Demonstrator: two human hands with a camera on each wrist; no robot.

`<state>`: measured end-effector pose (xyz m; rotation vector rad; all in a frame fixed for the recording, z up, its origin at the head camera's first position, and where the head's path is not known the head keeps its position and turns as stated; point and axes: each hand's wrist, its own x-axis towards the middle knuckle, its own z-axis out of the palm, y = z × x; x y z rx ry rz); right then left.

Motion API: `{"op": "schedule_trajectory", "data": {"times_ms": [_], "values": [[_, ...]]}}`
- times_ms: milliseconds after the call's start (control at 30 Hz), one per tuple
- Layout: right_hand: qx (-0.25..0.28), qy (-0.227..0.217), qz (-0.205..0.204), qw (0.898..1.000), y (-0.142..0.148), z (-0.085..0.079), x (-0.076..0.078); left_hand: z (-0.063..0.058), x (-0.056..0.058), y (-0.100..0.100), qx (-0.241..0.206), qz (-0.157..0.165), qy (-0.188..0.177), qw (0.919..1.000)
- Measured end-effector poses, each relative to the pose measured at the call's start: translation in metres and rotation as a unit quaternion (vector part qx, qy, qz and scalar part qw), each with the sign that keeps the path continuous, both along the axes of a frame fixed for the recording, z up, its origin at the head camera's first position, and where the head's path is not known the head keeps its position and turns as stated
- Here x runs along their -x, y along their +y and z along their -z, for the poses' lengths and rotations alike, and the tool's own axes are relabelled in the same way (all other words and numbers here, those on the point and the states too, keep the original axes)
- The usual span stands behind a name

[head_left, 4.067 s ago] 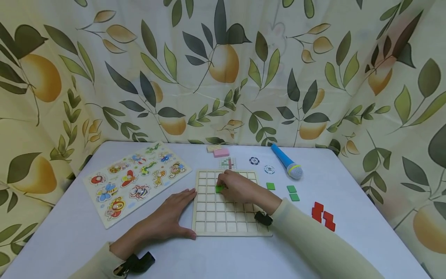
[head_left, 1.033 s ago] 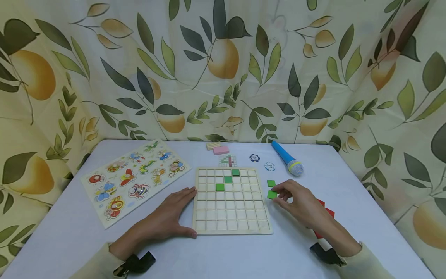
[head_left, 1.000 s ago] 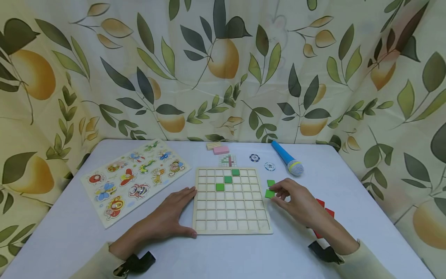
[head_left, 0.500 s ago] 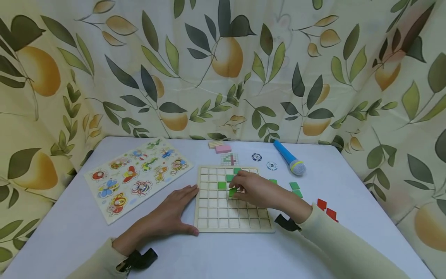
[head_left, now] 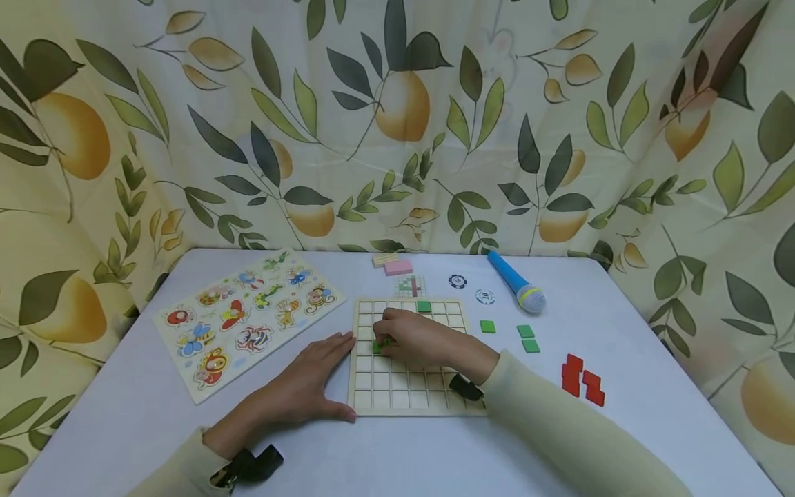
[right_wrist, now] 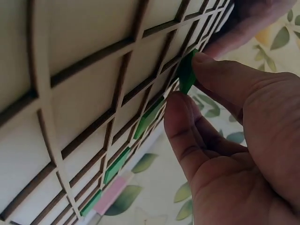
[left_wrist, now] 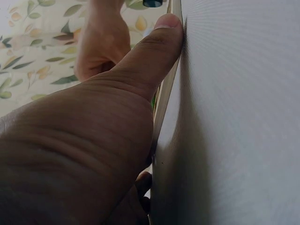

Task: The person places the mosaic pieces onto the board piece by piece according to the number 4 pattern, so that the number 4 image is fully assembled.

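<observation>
My right hand (head_left: 419,338) pinches a green square tile (right_wrist: 187,72) between thumb and fingers, low over the left part of a wooden grid board (head_left: 397,400). In the right wrist view the tile is tilted on edge, close to the grid. Three green tiles lie in cells along a diagonal there; the nearest to my fingers is a green tile (right_wrist: 149,117). The head view shows only the far tile (head_left: 424,306), the others covered by my hand. My left hand (head_left: 298,383) rests at the board's left edge, fingertips and thumb touching it, thumb spread toward the near corner.
Loose green tiles (head_left: 487,326) and several red pieces (head_left: 574,369) lie right of the board. Behind it are a small pattern card (head_left: 410,286), a pink block (head_left: 398,267), a chip (head_left: 457,281) and a blue microphone (head_left: 515,281). An insect puzzle (head_left: 248,324) lies left.
My right hand has carried a green tile from the board's right side leftward over the grid, past its middle. The left hand stays at the board's left edge.
</observation>
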<state>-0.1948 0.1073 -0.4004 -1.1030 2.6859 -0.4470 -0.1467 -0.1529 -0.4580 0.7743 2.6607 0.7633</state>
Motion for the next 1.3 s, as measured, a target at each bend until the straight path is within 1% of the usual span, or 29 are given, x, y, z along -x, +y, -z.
{"op": "schedule_trajectory", "data": {"times_ms": [267, 467, 533, 600, 667, 767, 833, 900, 967, 1033, 1100, 1167, 1233, 1300], "values": [[0.010, 0.012, -0.022, 1.000, 0.001, 0.003, 0.001, -0.001, 0.001, 0.000, -0.001, 0.002, -0.003, 1.0000], [0.012, 0.039, -0.032, 0.999, 0.004, 0.005, -0.003, -0.001, 0.002, 0.000, 0.000, 0.004, -0.004, 1.0000], [0.015, 0.040, -0.032, 0.999, 0.006, 0.005, -0.006, -0.001, 0.002, 0.000, 0.001, 0.004, -0.005, 1.0000], [0.025, 0.031, -0.019, 0.999, 0.012, 0.001, -0.012, -0.001, 0.002, 0.000, 0.002, 0.003, -0.004, 1.0000], [0.045, 0.027, 0.006, 0.999, 0.022, -0.005, -0.020, 0.000, 0.002, 0.001, 0.002, 0.000, -0.003, 1.0000], [0.106, 0.034, 0.057, 0.992, 0.048, -0.015, -0.036, 0.000, 0.000, 0.001, 0.000, -0.007, -0.006, 1.0000], [0.143, 0.050, 0.097, 0.984, 0.071, -0.018, -0.048, 0.001, -0.002, 0.002, 0.001, -0.012, -0.010, 0.9999], [0.173, 0.071, 0.140, 0.972, 0.096, -0.018, -0.059, 0.001, -0.004, 0.003, 0.001, -0.016, -0.015, 0.9998], [0.194, 0.088, 0.196, 0.957, 0.121, -0.016, -0.071, 0.002, -0.005, 0.004, 0.003, -0.016, -0.016, 0.9997], [0.206, 0.101, 0.258, 0.939, 0.143, -0.012, -0.081, 0.001, -0.004, 0.004, 0.003, -0.016, -0.015, 0.9998], [0.221, 0.094, 0.318, 0.917, 0.161, -0.006, -0.089, 0.000, -0.004, 0.004, 0.003, -0.014, -0.012, 0.9998], [0.227, 0.074, 0.370, 0.898, 0.174, 0.001, -0.094, -0.001, -0.003, 0.004, 0.003, -0.014, -0.011, 0.9998], [0.226, 0.061, 0.404, 0.884, 0.184, 0.008, -0.095, -0.001, -0.002, 0.004, 0.003, -0.012, -0.011, 0.9999], [0.218, 0.060, 0.431, 0.874, 0.191, 0.014, -0.094, -0.001, -0.001, 0.004, 0.001, -0.009, -0.012, 0.9999]]}}
